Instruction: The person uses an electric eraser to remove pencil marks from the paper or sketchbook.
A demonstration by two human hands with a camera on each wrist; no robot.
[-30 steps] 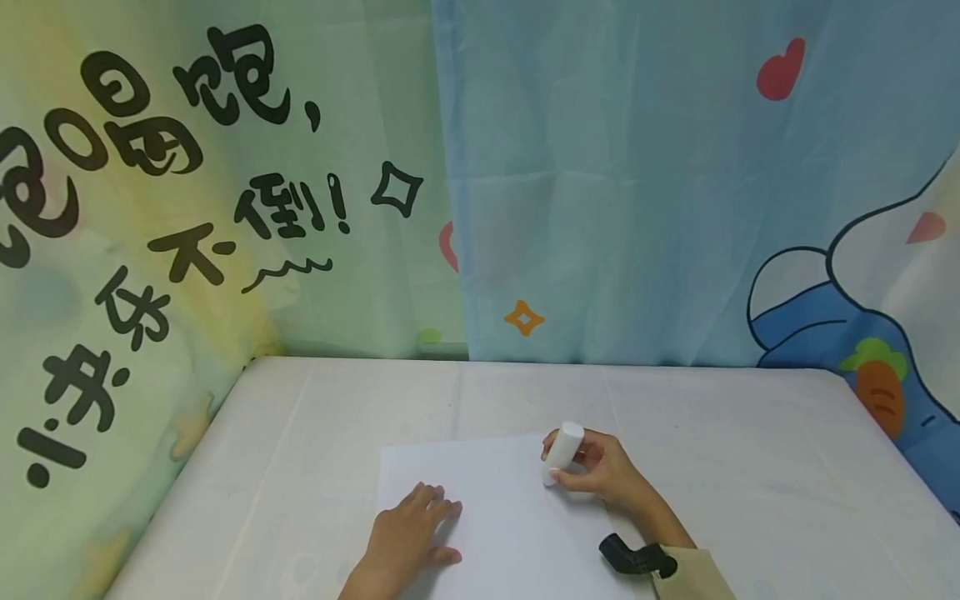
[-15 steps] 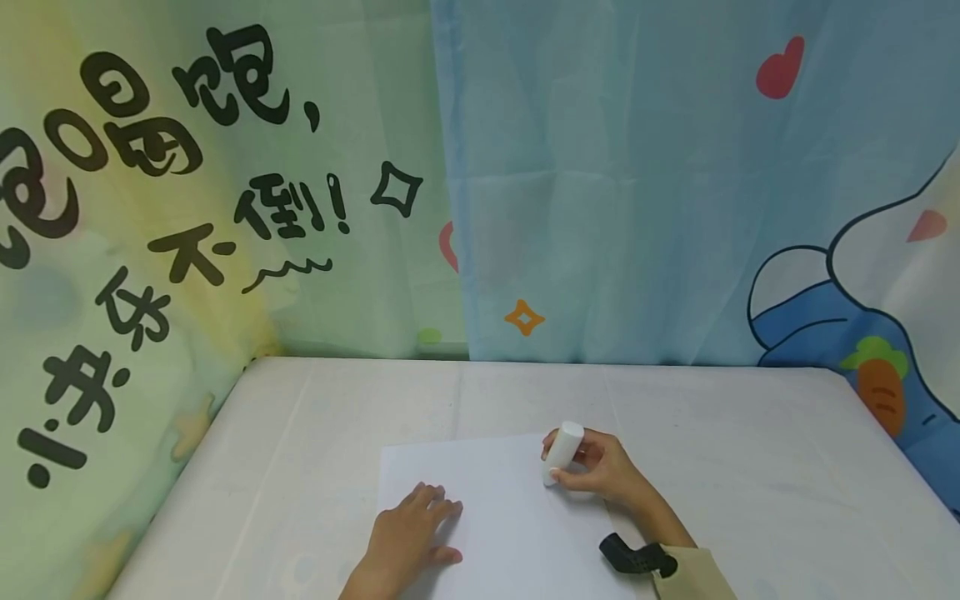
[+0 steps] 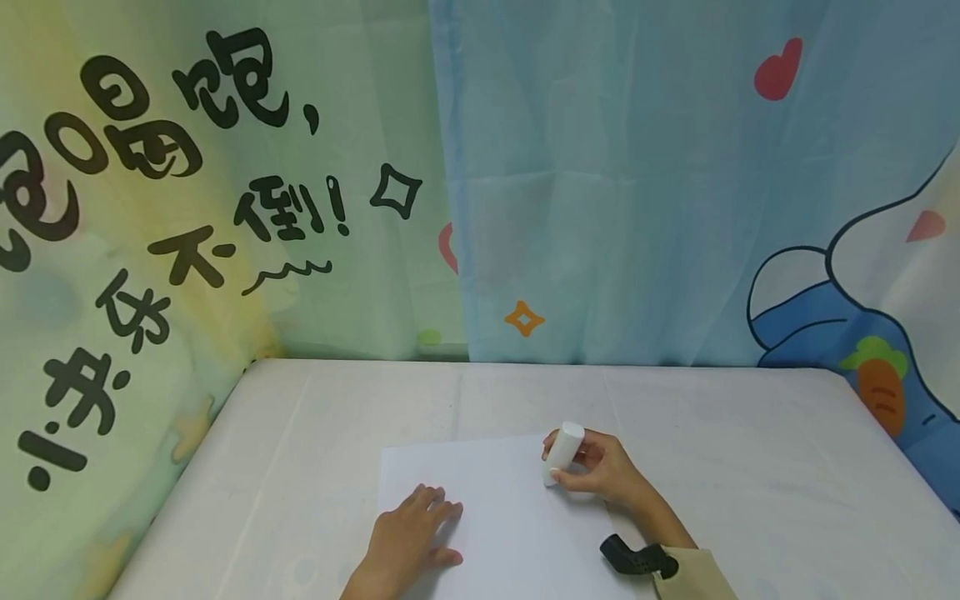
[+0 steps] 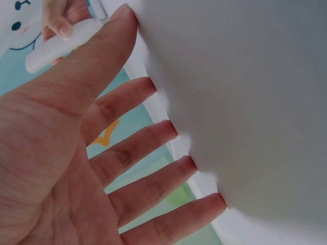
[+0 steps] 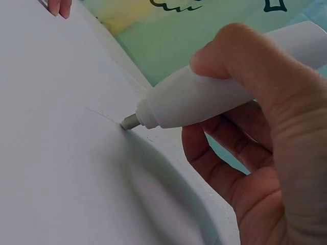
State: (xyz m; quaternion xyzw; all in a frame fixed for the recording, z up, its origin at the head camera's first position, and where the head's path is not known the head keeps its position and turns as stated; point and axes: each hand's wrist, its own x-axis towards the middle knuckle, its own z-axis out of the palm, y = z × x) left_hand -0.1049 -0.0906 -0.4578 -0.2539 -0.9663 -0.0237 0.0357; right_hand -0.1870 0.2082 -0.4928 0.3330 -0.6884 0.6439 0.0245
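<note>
A white sheet of paper [image 3: 498, 492] lies before me. My right hand [image 3: 606, 468] grips a thick white electric eraser [image 3: 564, 450], thumb on one side and fingers on the other. In the right wrist view the tool's grey tip [image 5: 131, 121] meets the paper at the end of a faint thin line [image 5: 102, 113]; small dark specks lie beside it. On the left part of the sheet rests my left hand [image 3: 408, 533], its fingers spread and their fingertips [image 4: 217, 201] touching the paper. That hand holds nothing.
The paper sits on a white-covered table [image 3: 300, 467]. A printed curtain [image 3: 637, 183] rises behind the table's back edge. On the right wrist is a black device [image 3: 633, 557] beside a beige sleeve [image 3: 693, 573].
</note>
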